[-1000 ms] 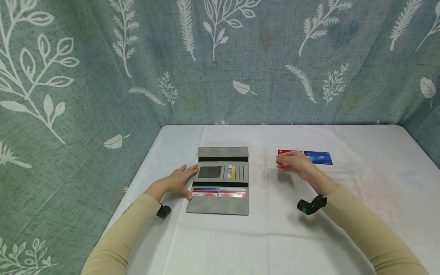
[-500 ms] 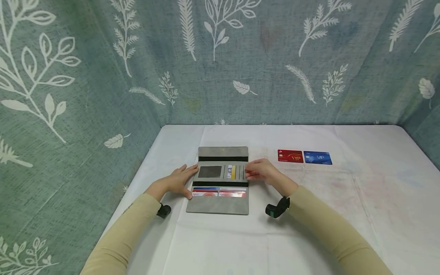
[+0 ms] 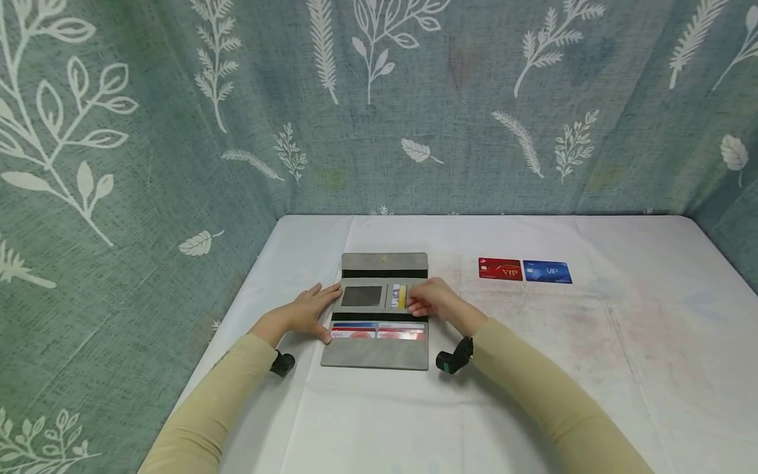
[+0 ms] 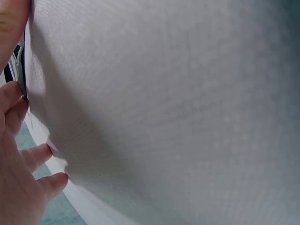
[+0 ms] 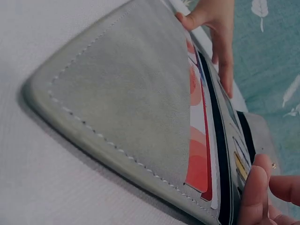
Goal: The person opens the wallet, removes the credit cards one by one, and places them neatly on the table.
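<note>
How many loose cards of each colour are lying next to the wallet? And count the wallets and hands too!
Red card: 1
Blue card: 1
Grey wallet: 1
Hands: 2 (left hand, right hand)
Total: 5

The right hand has moved away from the red card, which it partly hid a second ago and now shows whole. At the wallet's right edge half a second ago, it now covers the middle panel's right end.
</note>
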`<action>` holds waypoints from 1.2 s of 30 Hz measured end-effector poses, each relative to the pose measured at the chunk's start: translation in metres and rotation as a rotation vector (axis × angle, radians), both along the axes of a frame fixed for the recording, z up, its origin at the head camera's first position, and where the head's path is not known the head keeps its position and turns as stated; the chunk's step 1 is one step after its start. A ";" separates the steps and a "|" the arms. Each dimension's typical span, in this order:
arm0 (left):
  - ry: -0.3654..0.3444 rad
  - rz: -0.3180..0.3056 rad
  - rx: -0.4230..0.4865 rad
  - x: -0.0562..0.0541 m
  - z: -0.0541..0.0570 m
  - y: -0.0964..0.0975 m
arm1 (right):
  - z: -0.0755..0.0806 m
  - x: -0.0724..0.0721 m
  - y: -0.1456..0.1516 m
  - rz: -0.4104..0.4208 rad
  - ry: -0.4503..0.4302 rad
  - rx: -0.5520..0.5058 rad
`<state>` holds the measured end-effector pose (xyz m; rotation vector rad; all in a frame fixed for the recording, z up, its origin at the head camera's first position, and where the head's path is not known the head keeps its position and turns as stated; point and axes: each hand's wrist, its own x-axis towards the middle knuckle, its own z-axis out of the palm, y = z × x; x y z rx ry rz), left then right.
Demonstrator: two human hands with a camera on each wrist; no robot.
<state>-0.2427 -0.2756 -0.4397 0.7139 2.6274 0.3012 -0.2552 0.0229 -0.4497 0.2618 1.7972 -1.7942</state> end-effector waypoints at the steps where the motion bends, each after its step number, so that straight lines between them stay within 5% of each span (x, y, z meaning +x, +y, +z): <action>1: 0.000 0.001 0.000 0.000 0.000 0.000 | 0.000 0.000 -0.001 0.004 0.004 -0.005; 17: 0.000 0.014 -0.002 -0.001 -0.004 -0.002 | 0.004 -0.007 -0.007 0.062 -0.019 0.059; 36: 0.007 0.007 0.000 -0.003 -0.006 -0.002 | 0.005 -0.007 -0.008 0.036 -0.048 0.049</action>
